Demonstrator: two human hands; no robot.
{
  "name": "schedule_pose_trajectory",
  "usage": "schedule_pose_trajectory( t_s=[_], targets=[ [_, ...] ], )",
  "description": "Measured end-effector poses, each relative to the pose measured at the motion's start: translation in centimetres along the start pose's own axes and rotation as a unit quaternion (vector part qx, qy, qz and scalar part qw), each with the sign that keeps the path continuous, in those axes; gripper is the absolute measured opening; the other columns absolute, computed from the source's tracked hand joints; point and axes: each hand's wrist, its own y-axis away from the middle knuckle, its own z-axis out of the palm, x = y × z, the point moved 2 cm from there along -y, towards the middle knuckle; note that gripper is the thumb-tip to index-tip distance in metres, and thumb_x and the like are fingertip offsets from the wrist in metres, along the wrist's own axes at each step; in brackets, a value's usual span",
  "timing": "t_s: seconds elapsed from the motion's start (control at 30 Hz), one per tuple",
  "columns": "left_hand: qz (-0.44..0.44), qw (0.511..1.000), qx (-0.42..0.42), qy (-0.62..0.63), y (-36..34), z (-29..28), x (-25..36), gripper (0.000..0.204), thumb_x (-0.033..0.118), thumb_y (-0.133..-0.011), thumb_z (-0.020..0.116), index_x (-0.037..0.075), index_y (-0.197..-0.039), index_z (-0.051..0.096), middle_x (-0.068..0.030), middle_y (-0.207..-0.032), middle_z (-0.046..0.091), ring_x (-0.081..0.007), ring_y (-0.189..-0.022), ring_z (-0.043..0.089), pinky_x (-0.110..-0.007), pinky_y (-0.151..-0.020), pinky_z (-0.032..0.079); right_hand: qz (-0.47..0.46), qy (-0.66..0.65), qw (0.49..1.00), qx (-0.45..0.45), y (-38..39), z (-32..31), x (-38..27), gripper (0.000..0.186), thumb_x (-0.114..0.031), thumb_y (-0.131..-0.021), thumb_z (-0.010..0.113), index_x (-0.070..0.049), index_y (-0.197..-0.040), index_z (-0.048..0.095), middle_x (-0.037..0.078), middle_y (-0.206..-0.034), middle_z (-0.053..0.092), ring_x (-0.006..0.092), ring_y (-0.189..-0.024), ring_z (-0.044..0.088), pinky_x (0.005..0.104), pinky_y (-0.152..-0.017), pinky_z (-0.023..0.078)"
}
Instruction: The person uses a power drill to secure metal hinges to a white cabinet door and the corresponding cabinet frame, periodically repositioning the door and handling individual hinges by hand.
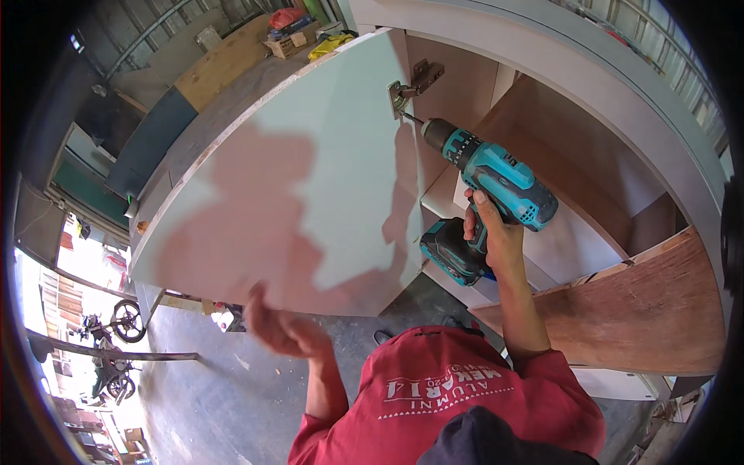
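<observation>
My right hand (492, 225) grips a teal and black cordless drill (496, 178), battery below. The drill's bit reaches toward a metal hinge (400, 99) near the upper right of a pale cabinet door (341, 170); I cannot tell whether it touches a screw there. The hinge's arm extends toward the cabinet's inside. The door stands swung out to the left, with shadows across it. My left hand (287, 329), slightly blurred, is at the door's lower edge with fingers loosely apart and nothing in it; I cannot tell whether it touches the door.
Cabinet compartments (589, 155) with a brown divider lie on the right, above a plywood board (620, 314). A worktop (217, 85) with boards, a box and bags is behind the door. A motorbike (116, 349) and metal bars stand at the left, on a concrete floor (201, 403).
</observation>
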Motion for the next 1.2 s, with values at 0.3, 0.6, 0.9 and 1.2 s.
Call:
schedule_pose_trajectory(
  t_s=[0.3, 0.6, 0.9, 1.2],
  targets=[
    [-0.553, 0.674, -0.16, 0.464, -0.8, 20.3, -2.5, 0.049, 0.032, -0.096, 0.056, -0.001, -0.132, 0.051, -0.0152, -0.129, 0.057, -0.0268, -0.119, 0.056, -0.041, -0.108, 0.039, -0.021, -0.03, 0.999, 0.019, 0.0, 0.1, -0.4, 0.023, -0.021, -0.094, 0.07, 0.0, -0.101, 0.065, 0.003, -0.077, 0.061, 0.0107, -0.053, 0.052, 0.0261, -0.048, 0.041],
    [-0.575, 0.643, -0.148, 0.483, -1.6, 25.8, -2.7, 0.027, 0.033, -0.095, 0.057, 0.012, -0.111, 0.062, 0.0014, -0.108, 0.067, -0.0143, -0.102, 0.058, -0.033, -0.093, 0.044, -0.019, -0.028, 0.999, -0.018, 0.1, -0.3, -0.2, 0.025, -0.021, -0.094, 0.068, 0.001, -0.106, 0.064, 0.006, -0.089, 0.063, 0.0106, -0.059, 0.055, 0.0262, -0.046, 0.045],
    [-0.56, 0.645, -0.082, 0.513, -1.9, 27.0, -3.2, 0.022, 0.026, -0.094, 0.059, 0.009, -0.107, 0.063, -0.0022, -0.101, 0.069, -0.0181, -0.094, 0.062, -0.035, -0.087, 0.05, -0.007, -0.015, 0.999, -0.038, -0.1, -0.7, -0.4, 0.018, -0.022, -0.095, 0.068, -0.004, -0.093, 0.064, 0.0, -0.068, 0.057, 0.0075, -0.054, 0.051, 0.0246, -0.049, 0.041],
    [-0.516, 0.667, -0.121, 0.524, -1.5, 27.0, -4.2, 0.022, 0.025, -0.095, 0.06, 0.009, -0.11, 0.061, -0.0019, -0.099, 0.066, -0.0196, -0.09, 0.062, -0.037, -0.086, 0.052, -0.004, -0.05, 0.996, -0.074, -0.4, -1.5, -0.2, 0.016, -0.02, -0.096, 0.067, -0.004, -0.093, 0.064, -0.002, -0.067, 0.055, 0.007, -0.055, 0.05, 0.0244, -0.051, 0.04]
  ],
)
